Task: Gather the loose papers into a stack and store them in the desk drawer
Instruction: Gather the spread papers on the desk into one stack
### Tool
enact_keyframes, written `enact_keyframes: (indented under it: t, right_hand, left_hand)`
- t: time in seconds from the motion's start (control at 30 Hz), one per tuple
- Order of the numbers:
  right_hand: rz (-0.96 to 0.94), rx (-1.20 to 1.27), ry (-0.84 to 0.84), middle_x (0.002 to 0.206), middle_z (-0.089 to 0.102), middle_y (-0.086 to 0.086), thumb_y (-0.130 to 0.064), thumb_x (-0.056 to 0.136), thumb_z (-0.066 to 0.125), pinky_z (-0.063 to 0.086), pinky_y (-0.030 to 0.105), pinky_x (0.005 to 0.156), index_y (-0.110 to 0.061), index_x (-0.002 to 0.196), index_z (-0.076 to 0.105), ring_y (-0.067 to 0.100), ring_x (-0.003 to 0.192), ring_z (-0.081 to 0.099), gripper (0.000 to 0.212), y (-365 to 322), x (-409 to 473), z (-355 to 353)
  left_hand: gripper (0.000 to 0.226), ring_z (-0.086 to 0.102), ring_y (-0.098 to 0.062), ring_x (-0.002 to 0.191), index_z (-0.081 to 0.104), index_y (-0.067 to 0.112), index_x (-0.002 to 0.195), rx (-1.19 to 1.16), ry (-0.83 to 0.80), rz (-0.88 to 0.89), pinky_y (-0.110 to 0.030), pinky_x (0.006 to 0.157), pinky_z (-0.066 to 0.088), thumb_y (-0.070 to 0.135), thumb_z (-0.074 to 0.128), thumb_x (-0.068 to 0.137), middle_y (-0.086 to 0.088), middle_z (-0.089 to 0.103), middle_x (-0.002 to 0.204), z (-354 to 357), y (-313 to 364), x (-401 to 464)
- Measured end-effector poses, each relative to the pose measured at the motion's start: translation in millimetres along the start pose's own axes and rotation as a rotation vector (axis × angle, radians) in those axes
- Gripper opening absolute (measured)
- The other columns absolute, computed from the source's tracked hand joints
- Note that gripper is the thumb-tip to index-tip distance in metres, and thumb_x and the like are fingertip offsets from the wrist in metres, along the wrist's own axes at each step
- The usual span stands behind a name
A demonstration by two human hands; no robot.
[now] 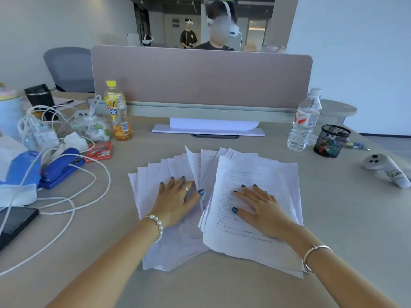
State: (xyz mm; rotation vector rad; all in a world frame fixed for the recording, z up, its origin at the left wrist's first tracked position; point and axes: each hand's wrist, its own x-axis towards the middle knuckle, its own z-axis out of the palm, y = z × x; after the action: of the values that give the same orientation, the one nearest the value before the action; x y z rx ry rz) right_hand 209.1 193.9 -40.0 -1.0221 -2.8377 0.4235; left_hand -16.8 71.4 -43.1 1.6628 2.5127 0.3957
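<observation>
- nearest me, my left hand point(175, 196) lies flat with fingers spread, palm down on the fanned-out sheets; it grips nothing, only presses.
- just to its right, my right hand point(258, 207) is likewise flat and spread, resting on a printed page that tops the thicker right-hand pile; it holds nothing either.
- the loose papers point(255, 174) sit under and around both hands on the desk point(222, 290): a fan of blank-looking sheets under the left hand, an overlapping printed bundle under the right, edges skewed and not squared.
- i judge the step in hand to be the gathering: two half-merged piles, no tidy stack yet.
- the next move, as i see it, calls for sliding both hands inward to bring the piles together, then lifting and tapping the edges even.
- no drawer shows in this view, so i cannot tell where it is; finding it comes after stacking.
- left of the left hand, a blue stapler point(60, 167) and white cables point(89, 187) lie near enough to snag a sweeping sheet.
- beyond the right hand stand a water bottle point(303, 123) and a mesh pen cup point(330, 141), well apart from the papers.
- farthest off, a divider panel point(200, 76) closes the back of the desk.
</observation>
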Motion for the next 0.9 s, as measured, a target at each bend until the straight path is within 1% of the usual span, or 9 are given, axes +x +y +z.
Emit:
enact_keyframes:
  t: [0.17, 0.3, 0.4, 0.53, 0.63, 0.7, 0.77, 0.83, 0.9]
  right_hand:
    - [-0.01, 0.29, 0.161, 0.153, 0.03, -0.013, -0.05, 0.083, 0.057, 0.011, 0.022, 0.112, -0.036, 0.137, 0.039, 0.008, 0.144, 0.017, 0.059, 2, 16, -3]
    - [0.045, 0.288, 0.403, 0.144, 0.046, -0.008, -0.045, 0.079, 0.064, 0.019, 0.027, 0.112, -0.029, 0.127, 0.054, 0.009, 0.139, 0.03, 0.052, 9, 16, -13]
    - [0.123, 0.125, 0.484, 0.146, 0.045, -0.002, -0.054, 0.076, 0.062, 0.018, 0.036, 0.112, -0.026, 0.127, 0.054, 0.017, 0.142, 0.027, 0.06, 18, 13, -17]
    - [0.346, 0.093, 0.305, 0.156, 0.025, -0.003, -0.069, 0.072, 0.052, 0.01, 0.044, 0.115, -0.033, 0.136, 0.041, 0.024, 0.146, 0.009, 0.074, 28, 6, -16]
    - [0.326, 0.119, 0.206, 0.155, 0.027, -0.004, -0.07, 0.074, 0.049, 0.01, 0.043, 0.116, -0.032, 0.136, 0.042, 0.026, 0.145, 0.012, 0.073, 25, 7, -10]
    - [0.281, 0.124, 0.196, 0.155, 0.028, -0.005, -0.069, 0.075, 0.05, 0.009, 0.041, 0.116, -0.032, 0.136, 0.043, 0.025, 0.145, 0.013, 0.072, 19, 10, -8]
    - [0.239, 0.148, 0.175, 0.155, 0.028, -0.005, -0.069, 0.074, 0.051, 0.008, 0.041, 0.117, -0.033, 0.136, 0.043, 0.022, 0.146, 0.012, 0.072, 14, 12, -5]
    - [0.198, 0.242, 0.178, 0.155, 0.028, -0.005, -0.065, 0.074, 0.056, 0.009, 0.039, 0.118, -0.034, 0.134, 0.045, 0.018, 0.146, 0.013, 0.069, 12, 11, -4]
    - [0.183, 0.427, 0.251, 0.153, 0.032, -0.007, -0.058, 0.074, 0.063, 0.016, 0.035, 0.116, -0.034, 0.131, 0.049, 0.014, 0.144, 0.018, 0.064, 14, 8, -10]
  left_hand:
    - [0.056, 0.047, -0.022, 0.125, 0.049, 0.019, 0.13, -0.442, 0.312, -0.032, -0.033, 0.104, 0.036, 0.054, 0.034, 0.09, -0.003, 0.054, 0.136, -2, -9, 10]
    - [0.049, 0.039, -0.03, 0.134, 0.05, 0.016, 0.129, -0.324, 0.501, -0.133, -0.044, 0.109, 0.032, 0.046, 0.044, 0.091, -0.009, 0.053, 0.138, -2, -17, 8]
    - [0.064, 0.022, -0.038, 0.142, 0.041, 0.018, 0.138, -0.145, 0.426, -0.197, -0.05, 0.115, 0.015, 0.057, 0.036, 0.088, -0.014, 0.037, 0.15, -4, -22, 9]
    - [0.071, 0.007, -0.035, 0.145, 0.025, 0.019, 0.146, -0.117, 0.182, -0.325, -0.044, 0.117, 0.003, 0.06, 0.029, 0.089, -0.014, 0.016, 0.158, 1, -30, 5]
    - [0.076, 0.011, -0.026, 0.146, 0.025, 0.012, 0.147, -0.253, 0.114, -0.272, -0.038, 0.118, 0.007, 0.06, 0.031, 0.089, -0.009, 0.021, 0.158, 2, -24, 6]
    - [0.075, 0.022, -0.023, 0.143, 0.03, 0.014, 0.145, -0.366, 0.082, -0.173, -0.037, 0.115, 0.02, 0.063, 0.033, 0.087, -0.005, 0.032, 0.153, 1, -9, 7]
    - [0.066, 0.046, -0.018, 0.129, 0.042, 0.024, 0.137, -0.578, 0.065, -0.095, -0.031, 0.103, 0.037, 0.064, 0.038, 0.085, 0.003, 0.054, 0.138, -2, 12, 4]
    - [0.048, 0.056, -0.008, 0.116, 0.05, 0.034, 0.128, -0.801, 0.08, -0.058, -0.019, 0.091, 0.041, 0.058, 0.044, 0.087, 0.016, 0.062, 0.122, -2, 28, 2]
    - [0.043, 0.053, -0.009, 0.121, 0.05, 0.036, 0.127, -0.905, 0.185, -0.026, -0.022, 0.098, 0.041, 0.052, 0.049, 0.087, 0.018, 0.06, 0.126, -3, 32, 6]
